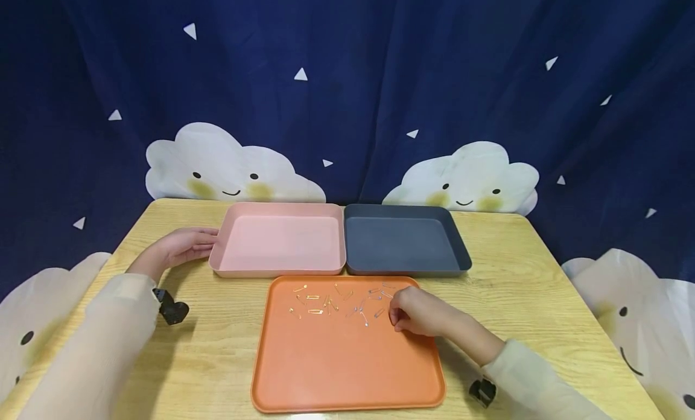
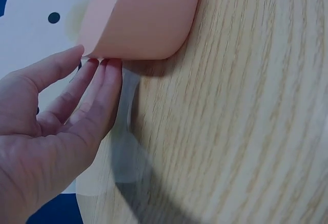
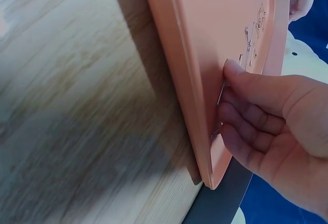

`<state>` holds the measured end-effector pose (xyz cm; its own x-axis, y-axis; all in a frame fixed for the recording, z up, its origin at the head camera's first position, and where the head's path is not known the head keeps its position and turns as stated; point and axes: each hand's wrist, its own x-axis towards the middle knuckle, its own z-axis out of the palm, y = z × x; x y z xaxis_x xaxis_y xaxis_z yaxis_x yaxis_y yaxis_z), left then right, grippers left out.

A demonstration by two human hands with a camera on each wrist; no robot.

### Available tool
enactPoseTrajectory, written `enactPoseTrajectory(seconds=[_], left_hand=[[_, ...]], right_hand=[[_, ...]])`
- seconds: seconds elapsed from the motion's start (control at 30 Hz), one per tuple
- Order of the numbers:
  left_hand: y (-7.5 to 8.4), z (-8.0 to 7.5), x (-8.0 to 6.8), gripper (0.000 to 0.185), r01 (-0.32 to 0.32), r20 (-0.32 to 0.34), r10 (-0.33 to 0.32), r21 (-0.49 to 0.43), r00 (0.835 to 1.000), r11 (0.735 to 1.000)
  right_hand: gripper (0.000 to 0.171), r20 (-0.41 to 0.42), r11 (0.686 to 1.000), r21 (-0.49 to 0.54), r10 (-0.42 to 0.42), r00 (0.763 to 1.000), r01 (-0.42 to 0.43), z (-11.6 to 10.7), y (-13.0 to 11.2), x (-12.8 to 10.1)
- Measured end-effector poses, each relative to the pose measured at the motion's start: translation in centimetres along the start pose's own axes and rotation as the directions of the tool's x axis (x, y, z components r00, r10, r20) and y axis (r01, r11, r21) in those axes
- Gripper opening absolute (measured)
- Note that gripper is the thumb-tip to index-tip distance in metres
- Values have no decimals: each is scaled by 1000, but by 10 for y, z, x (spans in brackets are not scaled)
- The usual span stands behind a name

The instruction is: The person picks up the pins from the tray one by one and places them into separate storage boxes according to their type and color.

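Right hand (image 1: 420, 314) fingers (image 3: 246, 119) curled, pinching a safety pin (image 3: 220, 93) on orange tray (image 1: 347, 372); left hand (image 1: 181, 246) fingers straight, touching pink tray (image 1: 279, 269). Pin mostly hidden.

Fingertips (image 2: 105, 66) against pink tray (image 2: 143, 19)

Matt plastic orange tray (image 1: 347, 365) holding shiny metal safety pins (image 1: 347, 302) sits on a smooth, wood-grain table (image 1: 217, 353).

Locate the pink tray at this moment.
In the head view the pink tray sits at the table's far centre-left, flush against the dark grey tray on its right, just behind the orange tray; the left hand touches its left wall.
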<state>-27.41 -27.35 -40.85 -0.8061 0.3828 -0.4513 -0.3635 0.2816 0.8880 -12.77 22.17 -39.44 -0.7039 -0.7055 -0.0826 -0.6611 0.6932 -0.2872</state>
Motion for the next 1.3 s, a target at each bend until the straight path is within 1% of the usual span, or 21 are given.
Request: enactPoseTrajectory(seconds=[0.23,0.33,0.4,0.5,0.57,0.63,0.7,0.73,0.77,0.8,0.83,0.9,0.97,1.0,1.07,1.1,1.17,1.3], left_hand=[[-1,1,0,70,5,-18,-5,-23,1000,1000],[-1,0,0,69,7,-24,-7,-29,1000,1000],[-1,0,-1,69,7,-28,-7,-24,1000,1000],[-1,1,-1,70,7,-38,-7,-4,999,1000],[0,2,-1,69,11,-48,-11,8,999,1000],[1,2,-1,68,16,-56,-15,19,998,1000],[1,3,-2,68,23,-65,-22,26,998,999],[2,3,-2,67,28,-70,-26,28,997,999],[2,3,-3,67,29,-70,-27,34,997,999],[2,3,-3,67,32,-73,-29,36,997,999],[2,4,-3,67,32,-74,-29,43,997,999],[3,6,-3,66,30,-84,-25,57,996,998],[4,9,-4,65,28,-100,-20,82,995,996],[4,10,-4,65,29,-111,-18,94,994,995],[5,12,-4,65,30,-130,-14,125,991,992],[6,13,-4,64,31,-138,-12,141,990,989],[6,15,-4,64,36,-150,-12,160,989,986],[7,14,-5,64,56,-154,-31,164,988,985]], right_hand=[[20,-6,1000,4,-25,1000,25,3,-2,0],[21,-23,999,-5,-40,999,40,4,-2,0],[20,-36,999,12,-46,998,46,4,-1,0],[18,-45,995,89,-41,998,44,3,-1,1],[17,-34,987,160,-21,999,26,1,-1,2],[17,-17,975,223,2,1000,2,1,-1,3],[16,13,956,293,24,1000,-27,1,-2,4],[16,36,938,342,42,998,-51,1,-2,5],[15,60,914,399,56,997,-76,2,-2,5],[14,87,880,463,73,993,-106,2,-3,6],[14,116,838,527,91,989,-139,2,-3,6],[12,169,736,645,124,978,-205,3,-4,7],[9,207,630,734,147,967,-253,3,-5,7],[9,221,583,766,156,963,-270,3,-6,7],[10,239,509,809,170,956,-293,4,-5,7],[12,247,477,825,176,953,-302,4,-5,7],[15,261,424,848,189,947,-318,5,-3,8],[21,273,358,871,217,937,-337,7,-1,10]])
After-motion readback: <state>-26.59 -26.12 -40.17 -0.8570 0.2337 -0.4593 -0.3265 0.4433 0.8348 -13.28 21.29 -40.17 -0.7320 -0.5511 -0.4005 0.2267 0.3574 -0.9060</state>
